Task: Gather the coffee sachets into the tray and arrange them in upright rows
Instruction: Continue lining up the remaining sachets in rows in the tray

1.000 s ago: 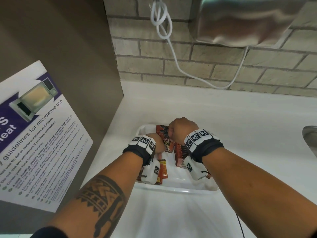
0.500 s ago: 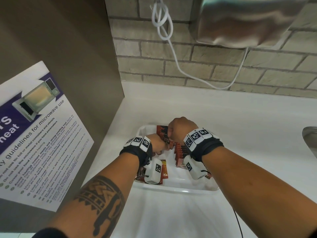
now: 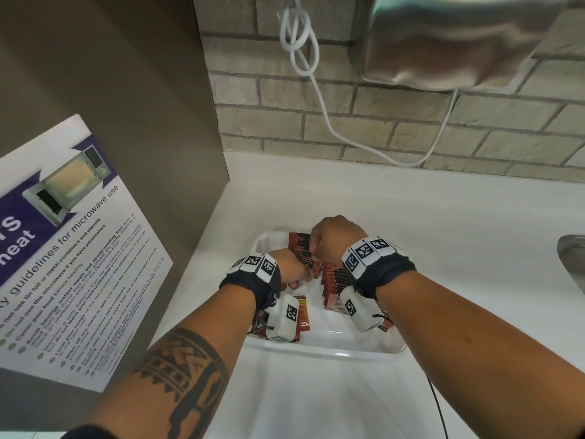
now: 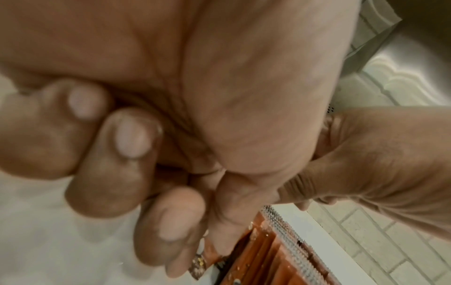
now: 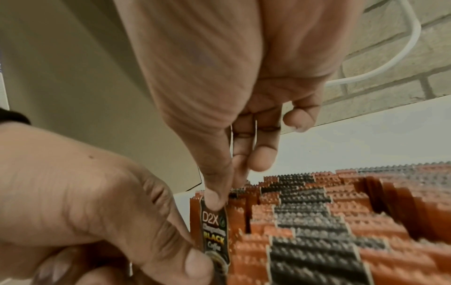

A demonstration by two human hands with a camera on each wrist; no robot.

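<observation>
A white tray [image 3: 323,351] sits on the counter with orange-and-black coffee sachets [image 3: 335,277] standing in upright rows [image 5: 317,231]. Both hands meet at the left end of the far row. My right hand [image 3: 316,248] pinches the top of one "D2X Black Coffee" sachet [image 5: 214,227] between thumb and fingers. My left hand [image 3: 296,275] pinches the same sachet lower down, its fingers [image 4: 131,135] curled. The sachet [image 3: 308,263] stands against the row. A few loose sachets [image 3: 304,315] lie flat at the tray's near left, partly hidden by the wrist camera.
A grey side panel with a microwave-guidelines poster [image 3: 63,248] stands close on the left. Behind are a brick wall [image 3: 411,122], a hanging white cable [image 3: 316,90] and a steel appliance [image 3: 459,42]. A sink edge [image 3: 573,261] shows at the right of the white counter [image 3: 443,217].
Almost nothing: both hands stay on the same sachet at the row's end, and my left wrist has shifted slightly to the left.
</observation>
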